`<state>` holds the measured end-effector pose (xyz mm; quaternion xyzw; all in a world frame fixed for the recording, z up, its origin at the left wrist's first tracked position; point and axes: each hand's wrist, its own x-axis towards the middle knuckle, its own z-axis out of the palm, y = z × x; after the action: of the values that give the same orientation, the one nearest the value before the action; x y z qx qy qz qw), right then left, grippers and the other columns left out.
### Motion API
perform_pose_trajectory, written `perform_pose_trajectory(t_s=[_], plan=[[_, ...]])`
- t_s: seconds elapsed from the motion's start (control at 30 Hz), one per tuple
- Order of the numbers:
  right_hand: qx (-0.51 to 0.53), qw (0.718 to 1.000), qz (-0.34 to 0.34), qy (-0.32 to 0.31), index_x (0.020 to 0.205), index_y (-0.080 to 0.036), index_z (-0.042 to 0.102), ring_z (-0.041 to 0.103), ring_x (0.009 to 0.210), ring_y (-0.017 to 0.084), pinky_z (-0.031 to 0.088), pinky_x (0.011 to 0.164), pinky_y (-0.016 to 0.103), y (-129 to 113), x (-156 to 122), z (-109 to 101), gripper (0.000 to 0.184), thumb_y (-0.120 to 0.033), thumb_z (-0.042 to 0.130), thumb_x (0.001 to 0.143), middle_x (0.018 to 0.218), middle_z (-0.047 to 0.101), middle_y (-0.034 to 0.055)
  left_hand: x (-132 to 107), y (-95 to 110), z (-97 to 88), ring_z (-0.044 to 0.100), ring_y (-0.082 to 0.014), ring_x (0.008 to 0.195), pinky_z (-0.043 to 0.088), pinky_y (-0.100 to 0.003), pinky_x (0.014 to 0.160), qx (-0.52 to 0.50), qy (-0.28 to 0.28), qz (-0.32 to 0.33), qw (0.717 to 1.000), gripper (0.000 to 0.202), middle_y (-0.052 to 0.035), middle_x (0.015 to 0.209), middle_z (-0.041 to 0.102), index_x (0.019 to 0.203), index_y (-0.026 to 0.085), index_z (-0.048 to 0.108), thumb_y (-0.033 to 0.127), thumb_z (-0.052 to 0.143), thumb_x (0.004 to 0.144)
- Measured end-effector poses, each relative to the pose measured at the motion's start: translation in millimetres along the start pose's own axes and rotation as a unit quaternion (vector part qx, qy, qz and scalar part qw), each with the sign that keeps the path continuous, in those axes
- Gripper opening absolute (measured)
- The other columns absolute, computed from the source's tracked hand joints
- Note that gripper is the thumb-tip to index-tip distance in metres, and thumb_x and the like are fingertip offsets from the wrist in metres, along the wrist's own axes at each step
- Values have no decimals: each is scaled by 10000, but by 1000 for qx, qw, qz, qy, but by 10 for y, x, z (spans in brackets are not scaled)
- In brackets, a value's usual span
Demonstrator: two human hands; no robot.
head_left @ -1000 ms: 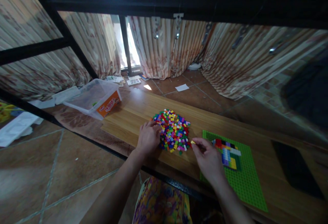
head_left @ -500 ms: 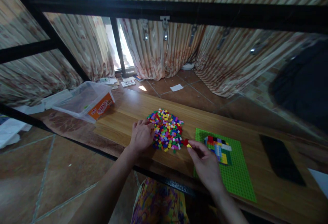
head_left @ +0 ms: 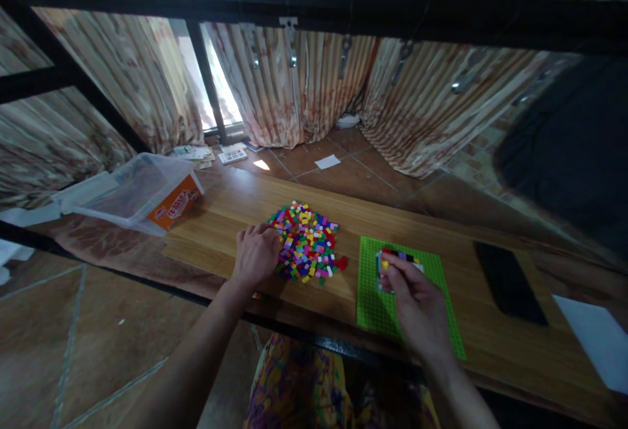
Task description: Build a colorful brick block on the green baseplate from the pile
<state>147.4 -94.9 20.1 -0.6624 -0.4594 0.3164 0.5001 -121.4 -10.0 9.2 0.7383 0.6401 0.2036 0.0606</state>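
My left hand point(head_left: 258, 254) rests at the left edge of a pile of small toy bricks point(head_left: 307, 244) in many colours. Its fingers are loosely bent and apart, with no brick visible in them; the fingertips are partly hidden. Over the green baseplate point(head_left: 375, 311), my right hand point(head_left: 419, 295) pinches a small yellow brick point(head_left: 385, 265) between thumb and fingers. Beneath those fingers lies a multicoloured patch of joined bricks point(head_left: 405, 257), largely covered by the hand. A red brick point(head_left: 342, 263) sits apart at the right side of the pile.
A clear plastic box point(head_left: 132, 187) with an orange label stands at the left end of the wooden board point(head_left: 220, 203). To the right lie a black flat object point(head_left: 510, 282) and a white sheet point(head_left: 596, 337). A dark metal bar point(head_left: 314, 10) crosses above.
My right hand has moved from beside the pile onto the baseplate, carrying the yellow brick over the joined bricks. My left hand stays at the pile. The whole view has shifted slightly.
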Motion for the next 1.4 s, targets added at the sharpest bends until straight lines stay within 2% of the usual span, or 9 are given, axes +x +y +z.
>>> perform_pose_trajectory(t_s=[0.1, 0.17, 0.27, 0.43, 0.53, 0.7, 0.87, 1.17, 1.4], plan=[[6, 999, -6, 48, 1047, -207, 695, 638, 682, 153, 538, 647, 304, 20, 105, -194, 368, -480, 598, 820, 846, 709, 47, -154, -5, -154, 616, -201, 906, 462, -317, 840, -122, 35, -39, 991, 244, -111, 1002, 663, 897, 141, 645, 290, 454, 868], [2, 996, -9, 92, 1019, -190, 691, 629, 654, 151, 528, 618, 295, 104, 219, -377, 377, -489, 617, 802, 788, 699, 40, -323, -32, -252, 621, -176, 731, 481, -273, 690, -179, 32, -120, 976, 272, -56, 822, 669, 871, 166, 629, 367, 446, 861], [0, 991, -9, 134, 993, -177, 672, 630, 642, 152, 527, 625, 305, 305, 424, -667, 391, -503, 638, 779, 748, 686, 31, -617, -121, -321, 606, -170, 628, 472, -251, 613, -214, 13, -217, 952, 329, -4, 648, 638, 780, 193, 611, 468, 442, 839], [13, 997, 1, 79, 927, -190, 660, 658, 723, 175, 523, 709, 326, 609, 712, -865, 370, -503, 675, 729, 787, 702, 37, -911, -190, -299, 599, -178, 571, 452, -239, 504, -277, -55, -311, 907, 386, 3, 615, 649, 792, 190, 612, 563, 550, 717], [25, 999, 0, 36, 889, -204, 662, 656, 781, 184, 507, 751, 326, 695, 811, -793, 335, -484, 688, 707, 820, 708, 32, -919, -103, -279, 554, -159, 526, 435, -231, 481, -303, -77, -300, 902, 382, 17, 567, 611, 785, 189, 617, 561, 570, 711], [41, 999, -18, -4, 879, -207, 664, 632, 794, 182, 483, 773, 325, 758, 876, -674, 290, -457, 658, 733, 825, 701, 23, -870, 38, -148, 607, -173, 663, 485, -226, 582, -326, -75, -231, 914, 394, -5, 688, 660, 792, 188, 618, 569, 610, 692], [-3, 999, -31, -26, 882, -205, 694, 618, 888, 192, 463, 826, 332, 775, 879, -697, 278, -445, 628, 757, 925, 706, 37, -890, 148, -33, 560, -154, 583, 463, -224, 524, -337, -73, -192, 919, 416, 3, 614, 603, 790, 176, 625, 583, 618, 707], [5, 991, 20, -130, 909, -201, 727, 629, 832, 183, 459, 818, 332, 727, 953, -723, 301, -436, 642, 740, 887, 726, 28, -882, 347, 9, 579, -166, 621, 478, -235, 564, -336, -91, -162, 923, 348, 3, 647, 615, 760, 193, 625, 540, 614, 735], [-10, 991, 42, -130, 892, -212, 754, 651, 859, 204, 458, 853, 364, 649, 991, -744, 314, -456, 637, 733, 883, 748, 41, -871, 498, 100, 596, -185, 694, 486, -254, 621, -345, -86, -155, 922, 324, -11, 721, 643, 812, 205, 655, 518, 614, 738]])
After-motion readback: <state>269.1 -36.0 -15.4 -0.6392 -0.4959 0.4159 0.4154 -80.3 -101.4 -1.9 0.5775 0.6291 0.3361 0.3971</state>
